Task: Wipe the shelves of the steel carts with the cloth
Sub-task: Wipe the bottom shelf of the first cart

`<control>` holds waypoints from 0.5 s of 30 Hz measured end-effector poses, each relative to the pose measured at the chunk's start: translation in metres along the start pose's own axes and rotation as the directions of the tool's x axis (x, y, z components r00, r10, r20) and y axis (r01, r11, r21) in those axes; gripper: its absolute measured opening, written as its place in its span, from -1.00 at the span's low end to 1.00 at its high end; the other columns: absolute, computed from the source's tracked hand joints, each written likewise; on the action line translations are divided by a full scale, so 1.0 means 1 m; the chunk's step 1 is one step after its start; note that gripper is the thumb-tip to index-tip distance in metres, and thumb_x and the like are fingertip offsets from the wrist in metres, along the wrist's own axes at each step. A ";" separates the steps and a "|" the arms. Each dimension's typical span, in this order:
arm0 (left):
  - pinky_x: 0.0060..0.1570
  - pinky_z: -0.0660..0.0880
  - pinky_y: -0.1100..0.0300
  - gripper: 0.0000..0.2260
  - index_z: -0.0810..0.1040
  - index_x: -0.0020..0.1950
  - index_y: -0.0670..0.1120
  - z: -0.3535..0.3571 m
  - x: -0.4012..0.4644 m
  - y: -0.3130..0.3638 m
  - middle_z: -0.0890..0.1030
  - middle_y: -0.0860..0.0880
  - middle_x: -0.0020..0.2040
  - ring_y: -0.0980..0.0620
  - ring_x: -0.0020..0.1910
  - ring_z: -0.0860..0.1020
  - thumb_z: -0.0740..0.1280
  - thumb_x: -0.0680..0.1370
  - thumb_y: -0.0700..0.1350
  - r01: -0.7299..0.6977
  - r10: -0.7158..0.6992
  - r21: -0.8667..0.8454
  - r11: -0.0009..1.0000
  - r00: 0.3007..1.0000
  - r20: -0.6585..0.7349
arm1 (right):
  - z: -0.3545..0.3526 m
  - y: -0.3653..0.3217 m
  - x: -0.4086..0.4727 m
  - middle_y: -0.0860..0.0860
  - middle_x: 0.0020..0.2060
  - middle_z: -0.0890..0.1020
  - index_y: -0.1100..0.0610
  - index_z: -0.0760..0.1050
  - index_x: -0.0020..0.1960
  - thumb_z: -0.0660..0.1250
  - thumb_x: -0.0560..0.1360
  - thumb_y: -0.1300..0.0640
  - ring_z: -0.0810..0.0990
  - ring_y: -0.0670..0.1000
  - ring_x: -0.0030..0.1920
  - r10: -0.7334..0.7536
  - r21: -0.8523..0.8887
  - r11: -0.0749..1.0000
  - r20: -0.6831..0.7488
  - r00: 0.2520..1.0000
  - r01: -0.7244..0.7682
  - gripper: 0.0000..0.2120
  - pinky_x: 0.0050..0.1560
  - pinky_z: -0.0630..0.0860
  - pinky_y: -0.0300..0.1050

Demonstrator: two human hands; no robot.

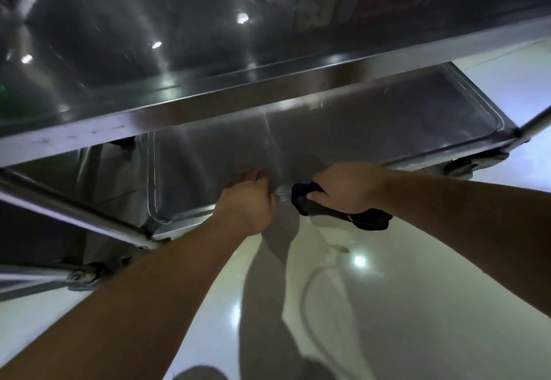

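A steel cart fills the upper view, its shiny top shelf [149,51] above and its bottom shelf [372,117] lower down. My left hand [252,200] grips the near rim of the bottom shelf, fingers curled over the edge. My right hand [347,190] is closed on a dark cloth [369,220] pressed against that same near rim, just right of my left hand. Part of the cloth hangs below the rim.
A cart upright [74,215] runs along the left, with a caster wheel [83,278] beneath it. Another wheel [474,165] sits at the right. Glossy pale floor [417,305] spreads below the cart, with shadows and light reflections on it.
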State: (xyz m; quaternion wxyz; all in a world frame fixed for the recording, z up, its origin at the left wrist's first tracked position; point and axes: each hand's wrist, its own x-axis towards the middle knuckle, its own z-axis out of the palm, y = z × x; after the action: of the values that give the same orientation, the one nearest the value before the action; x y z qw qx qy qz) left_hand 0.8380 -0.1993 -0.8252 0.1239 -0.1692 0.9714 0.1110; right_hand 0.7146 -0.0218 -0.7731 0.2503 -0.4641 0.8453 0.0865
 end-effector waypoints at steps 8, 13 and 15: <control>0.46 0.34 -0.04 -0.46 0.25 0.62 -0.07 -0.075 -0.095 0.031 0.31 -0.10 0.58 -0.14 0.53 0.32 0.10 0.67 0.10 -0.023 0.002 0.068 0.997 0.954 0.298 | -0.026 -0.017 -0.103 0.02 -0.09 0.57 0.13 0.49 0.17 0.06 0.70 -0.18 0.53 0.08 -0.09 0.136 0.152 0.972 0.260 0.956 -0.179 -0.58 -0.03 0.44 0.01; 0.37 0.34 -0.07 -0.53 0.24 0.60 -0.05 -0.166 -0.163 0.074 0.30 -0.05 0.58 -0.12 0.49 0.34 0.14 0.70 0.05 -0.028 -0.010 0.092 0.995 0.919 0.395 | -0.079 -0.037 -0.183 0.00 -0.14 0.51 0.13 0.47 0.18 0.01 0.71 -0.15 0.54 0.09 -0.05 0.176 0.221 0.938 0.361 0.916 -0.267 -0.59 -0.04 0.43 0.01; 0.31 0.39 -0.06 -0.54 0.27 0.58 -0.06 -0.204 -0.188 0.091 0.34 -0.06 0.54 -0.12 0.43 0.39 0.14 0.70 0.04 -0.023 -0.016 0.087 0.996 0.907 0.422 | -0.106 -0.045 -0.217 -0.01 -0.17 0.50 0.12 0.46 0.12 0.01 0.71 -0.15 0.54 0.08 -0.08 0.180 0.249 0.926 0.371 0.911 -0.284 -0.60 -0.09 0.38 -0.02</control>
State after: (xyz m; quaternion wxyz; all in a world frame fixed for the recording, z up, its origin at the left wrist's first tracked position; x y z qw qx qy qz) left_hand 0.9352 -0.1119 -0.5640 0.3382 -0.1337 0.9260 0.1011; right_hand 0.8117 0.0734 -0.5688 0.4476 -0.2940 0.8419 0.0670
